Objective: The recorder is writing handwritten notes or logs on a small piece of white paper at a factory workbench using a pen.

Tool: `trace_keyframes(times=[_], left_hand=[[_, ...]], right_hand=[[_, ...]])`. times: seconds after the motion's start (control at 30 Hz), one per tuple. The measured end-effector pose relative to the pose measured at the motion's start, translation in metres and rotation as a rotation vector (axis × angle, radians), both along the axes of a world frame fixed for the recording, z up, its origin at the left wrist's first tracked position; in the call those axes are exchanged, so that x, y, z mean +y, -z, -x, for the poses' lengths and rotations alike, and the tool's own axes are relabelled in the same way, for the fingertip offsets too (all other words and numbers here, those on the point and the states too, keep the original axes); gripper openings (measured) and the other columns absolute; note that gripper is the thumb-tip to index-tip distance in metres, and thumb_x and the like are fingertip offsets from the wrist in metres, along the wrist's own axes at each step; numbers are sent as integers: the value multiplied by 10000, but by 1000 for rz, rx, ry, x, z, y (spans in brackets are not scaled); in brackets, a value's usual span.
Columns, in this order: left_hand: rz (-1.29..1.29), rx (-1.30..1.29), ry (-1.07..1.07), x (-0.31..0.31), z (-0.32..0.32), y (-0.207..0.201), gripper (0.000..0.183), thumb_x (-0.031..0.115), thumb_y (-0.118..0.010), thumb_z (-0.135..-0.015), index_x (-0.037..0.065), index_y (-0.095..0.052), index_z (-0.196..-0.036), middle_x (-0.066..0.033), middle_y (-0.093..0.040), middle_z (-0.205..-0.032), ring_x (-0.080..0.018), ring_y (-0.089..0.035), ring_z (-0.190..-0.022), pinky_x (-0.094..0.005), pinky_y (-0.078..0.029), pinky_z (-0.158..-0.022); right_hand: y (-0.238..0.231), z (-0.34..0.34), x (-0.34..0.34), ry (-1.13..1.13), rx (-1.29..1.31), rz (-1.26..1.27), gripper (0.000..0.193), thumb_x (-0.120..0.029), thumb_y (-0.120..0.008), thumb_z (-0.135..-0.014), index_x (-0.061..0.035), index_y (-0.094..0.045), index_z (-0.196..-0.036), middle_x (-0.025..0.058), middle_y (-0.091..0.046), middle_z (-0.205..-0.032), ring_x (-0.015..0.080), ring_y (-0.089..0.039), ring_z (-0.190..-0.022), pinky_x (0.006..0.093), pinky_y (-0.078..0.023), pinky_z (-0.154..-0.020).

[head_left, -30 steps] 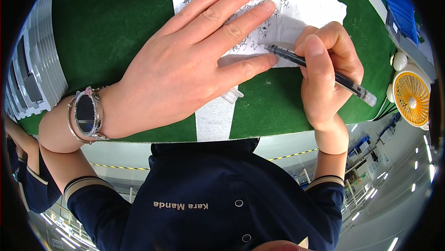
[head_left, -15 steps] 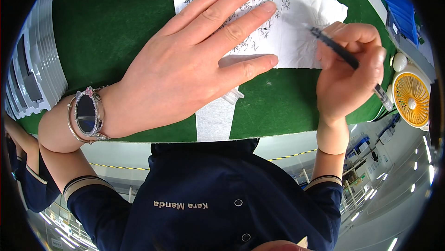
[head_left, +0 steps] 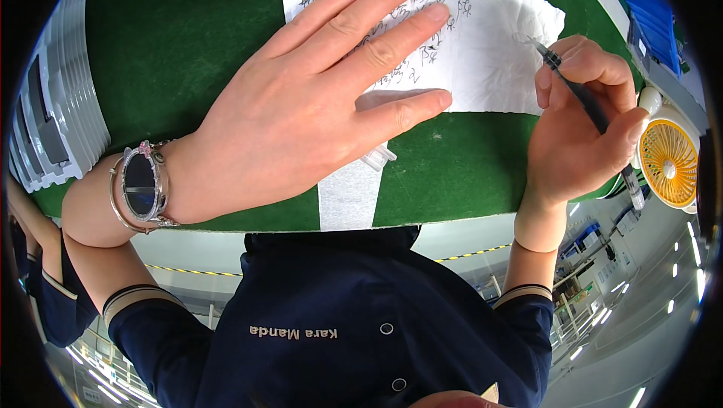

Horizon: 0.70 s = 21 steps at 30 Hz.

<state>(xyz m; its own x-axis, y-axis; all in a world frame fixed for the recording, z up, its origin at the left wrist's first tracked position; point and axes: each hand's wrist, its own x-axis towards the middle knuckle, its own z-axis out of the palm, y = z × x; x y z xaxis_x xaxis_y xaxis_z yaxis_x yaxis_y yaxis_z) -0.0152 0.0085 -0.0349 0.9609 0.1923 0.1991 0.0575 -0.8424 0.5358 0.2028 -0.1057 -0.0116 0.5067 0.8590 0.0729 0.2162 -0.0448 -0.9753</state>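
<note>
My left hand [head_left: 324, 91] lies flat with its fingers spread over the left part of a creased white sheet of paper [head_left: 497, 69]. Dark handwriting covers that part of the sheet, some of it hidden under the fingers. In my right hand [head_left: 584, 114] a black pen [head_left: 584, 97] is gripped, slanting with its tip up and to the left. The tip is at the right side of the paper, beside faint thin strokes; whether it touches cannot be made out. A watch [head_left: 141, 182] and a thin bangle circle my left wrist.
The paper lies on a green table mat [head_left: 166, 24]. Stacked grey plastic trays [head_left: 64, 106] stand at the left edge. A yellow and white fan [head_left: 668, 163] and blue bins [head_left: 651, 9] are at the right. A grey strip [head_left: 348, 201] and a small clear piece [head_left: 379, 156] lie near the front edge.
My right hand has moved to the right with the pen, and faint strokes now show near its tip. My left hand and the paper have stayed in place.
</note>
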Motion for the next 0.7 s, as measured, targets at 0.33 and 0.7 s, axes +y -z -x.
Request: trace_keyframes(times=[0.33, 0.7], left_hand=[[-20, -10, 15, 1, 1, 2, 422, 104, -667, -740, 189, -669, -1153, -81, -455, -1421, -358, -374, -1328, -479, -405, -993], [-16, -18, 11, 0, 1, 2, 406, 98, -655, -738, 182, -678, -1135, -81, -450, -1425, -359, -370, -1328, -475, -402, -996]], right_hand=[[-3, 1, -3, -169, -1, 43, 694, -568, -340, -961, 66, -594, -842, 88, -570, -706, 96, -406, -555, 243, -307, -522], [-10, 19, 2, -197, -77, 166, 533, -395, -370, -976, 53, -548, -750, 97, -495, -653, 135, -382, -593, 255, -270, -540]])
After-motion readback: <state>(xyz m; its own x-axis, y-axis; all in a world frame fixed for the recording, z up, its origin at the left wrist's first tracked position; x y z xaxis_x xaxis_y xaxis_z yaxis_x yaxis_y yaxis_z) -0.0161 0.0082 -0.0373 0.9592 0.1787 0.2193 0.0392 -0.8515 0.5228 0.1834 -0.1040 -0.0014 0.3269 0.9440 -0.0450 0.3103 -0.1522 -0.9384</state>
